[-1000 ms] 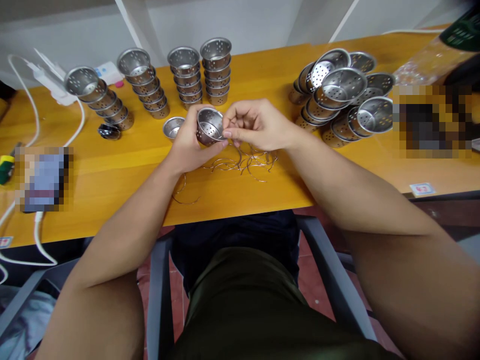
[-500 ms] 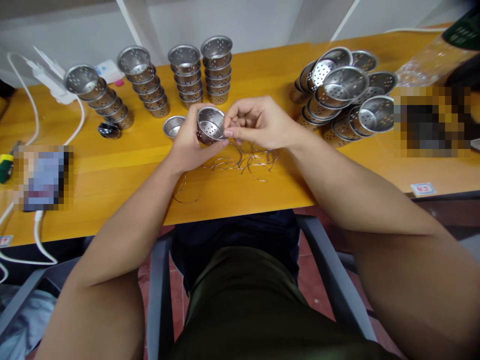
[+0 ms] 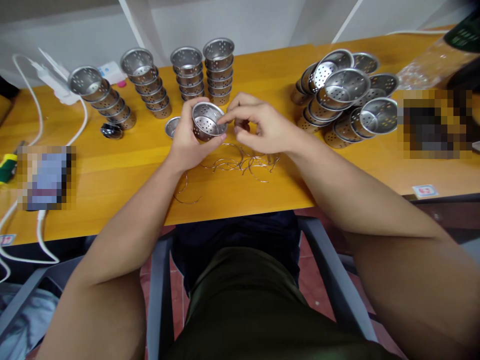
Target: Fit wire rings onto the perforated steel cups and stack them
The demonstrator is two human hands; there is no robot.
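Note:
My left hand (image 3: 187,145) grips a perforated metal cup (image 3: 204,126) by its side, fingers behind and thumb along the front, with its mouth tilted toward me. From the right, my right hand (image 3: 264,126) reaches to the cup with the index finger stretched over the rim to the inner wall. Its thumb stands apart from that finger, the other fingers are curled, and nothing shows between them. Behind my left hand, another perforated cup (image 3: 171,127) is partly hidden. Thin curved metal wires (image 3: 245,164) lie loose on the table below both hands.
Stacks of perforated cups (image 3: 186,67) stand along the back of the wooden table (image 3: 142,165). More stacked cups (image 3: 347,87) crowd the right side beside a clear plastic bottle (image 3: 427,62). At left are a phone (image 3: 48,177), white cables and a small black object (image 3: 111,131).
My right hand has gone from a pinch at the cup's rim to a stretched index finger inside it, thumb apart. The cup has shifted slightly left and up in my left hand.

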